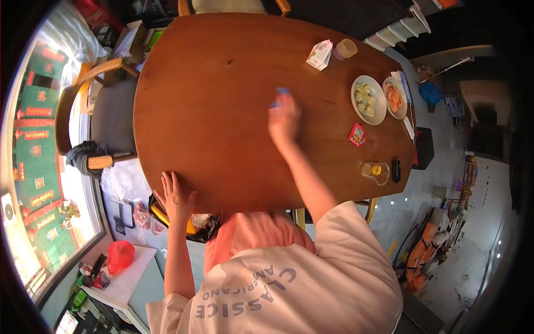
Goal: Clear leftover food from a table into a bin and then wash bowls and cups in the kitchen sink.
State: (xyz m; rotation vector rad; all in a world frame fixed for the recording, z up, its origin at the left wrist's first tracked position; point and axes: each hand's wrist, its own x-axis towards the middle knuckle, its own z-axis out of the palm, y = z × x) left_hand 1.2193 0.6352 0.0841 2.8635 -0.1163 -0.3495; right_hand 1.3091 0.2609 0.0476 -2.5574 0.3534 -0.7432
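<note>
My right hand (284, 119) is over the middle of the brown wooden table (217, 112), blurred, its fingers closed on a blue cloth-like thing (283, 90) that shows only in small parts. My left hand (174, 198) lies spread on the table's near left edge and holds nothing. To the right of my right hand lies a small red packet (357, 135). Farther right stand a bowl of dumplings (365, 100) and, beside it, a smaller bowl of orange-red food (393, 97).
A white carton (320, 55) and a beige cup (346, 48) stand at the far right. Near the right edge are a clear plastic cup (375, 171) and a black case (396, 170). A chair (112, 112) stands close to the table's left side.
</note>
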